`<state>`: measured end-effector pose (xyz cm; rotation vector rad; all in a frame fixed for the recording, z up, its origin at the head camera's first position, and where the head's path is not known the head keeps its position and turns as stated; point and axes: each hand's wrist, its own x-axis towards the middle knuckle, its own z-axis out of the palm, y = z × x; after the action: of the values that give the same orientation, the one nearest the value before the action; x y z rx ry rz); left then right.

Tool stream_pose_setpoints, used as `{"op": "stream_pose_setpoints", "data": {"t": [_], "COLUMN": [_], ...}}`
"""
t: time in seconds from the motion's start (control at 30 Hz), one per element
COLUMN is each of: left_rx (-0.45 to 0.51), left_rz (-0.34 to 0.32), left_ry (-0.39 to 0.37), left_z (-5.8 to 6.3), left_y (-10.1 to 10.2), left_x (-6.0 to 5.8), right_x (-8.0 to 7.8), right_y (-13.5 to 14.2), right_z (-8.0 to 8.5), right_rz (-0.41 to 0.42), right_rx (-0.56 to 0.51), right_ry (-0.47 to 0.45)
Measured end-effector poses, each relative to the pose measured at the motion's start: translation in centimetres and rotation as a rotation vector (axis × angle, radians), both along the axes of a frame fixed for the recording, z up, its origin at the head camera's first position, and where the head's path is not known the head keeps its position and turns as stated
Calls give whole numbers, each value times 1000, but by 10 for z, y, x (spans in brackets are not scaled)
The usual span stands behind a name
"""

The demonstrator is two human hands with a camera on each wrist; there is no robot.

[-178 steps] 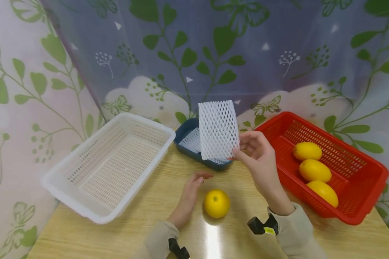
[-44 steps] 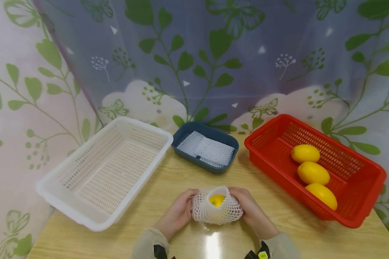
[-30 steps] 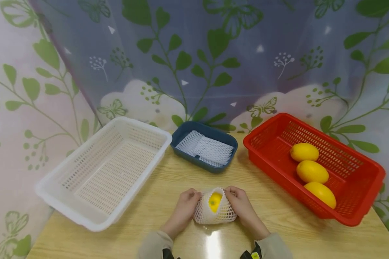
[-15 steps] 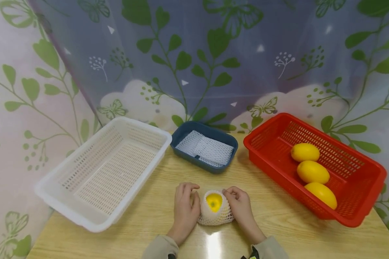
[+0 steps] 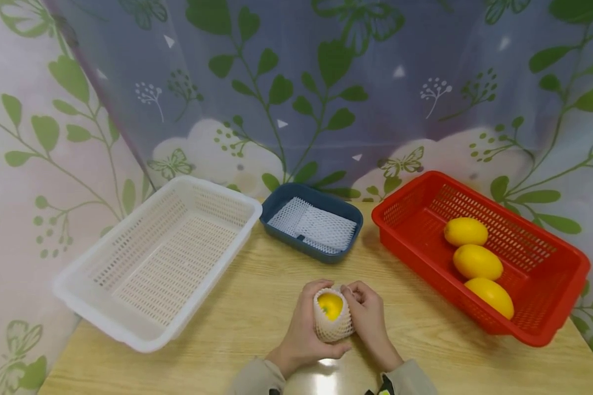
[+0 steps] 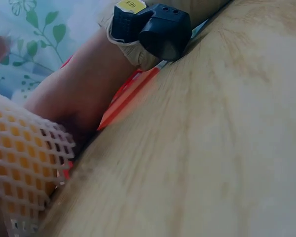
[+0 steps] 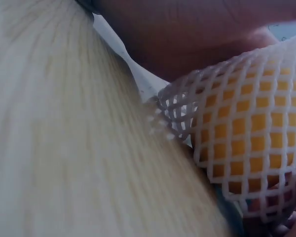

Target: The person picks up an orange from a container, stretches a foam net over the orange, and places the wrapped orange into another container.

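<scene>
A yellow fruit [image 5: 331,305] sits inside a white foam net sleeve [image 5: 333,331] at the front middle of the table, its end showing through the net's round opening. My left hand [image 5: 303,332] grips the netted fruit from the left, with the thumb along its near side and the fingers at its far side. On the right, my right hand [image 5: 369,321] pinches the sleeve near its upper edge. The net's [image 7: 251,121] mesh lies stretched over the fruit in the right wrist view, and its loose end reaches past the fruit. Part of the net [image 6: 24,153] shows in the left wrist view.
A white slotted basket [image 5: 178,263] stands at left with nothing in it. Behind the hands, a dark blue tray [image 5: 321,256] holds flat foam nets [image 5: 321,225]. The red basket [image 5: 410,258] at right holds three yellow fruits [image 5: 477,262]. A patterned cloth [image 5: 296,99] hangs behind.
The foam net, held up by the right hand earlier, now surrounds the fruit. The left hand let go of its edge, then closed round the netted fruit; the right hand still pinches the net.
</scene>
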<state>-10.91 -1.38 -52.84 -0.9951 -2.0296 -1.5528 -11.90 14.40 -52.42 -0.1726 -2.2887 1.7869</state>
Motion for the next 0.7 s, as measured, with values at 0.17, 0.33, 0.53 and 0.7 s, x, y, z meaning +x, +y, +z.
{"op": "stream_pose_setpoints", "data": {"t": [0.17,0.33,0.53,0.7], "left_rx": [-59,-77,-88,-76], "left_rz": [-20,-73,-99,-74], "left_ry": [-179,-359,-400,-332], "left_z": [-4,-6,-6,-10], "left_y": [-2,-8,-9,-10], "left_x": [-2,-1,-1,-2], "right_x": [-1,-1,0,0], "right_y": [1,2,4,4], "right_z": [-2,-2,0,1], "right_rz": [-7,9,30,64], "right_rx": [84,164,242,217], "right_ry": [41,37,27,-15]}}
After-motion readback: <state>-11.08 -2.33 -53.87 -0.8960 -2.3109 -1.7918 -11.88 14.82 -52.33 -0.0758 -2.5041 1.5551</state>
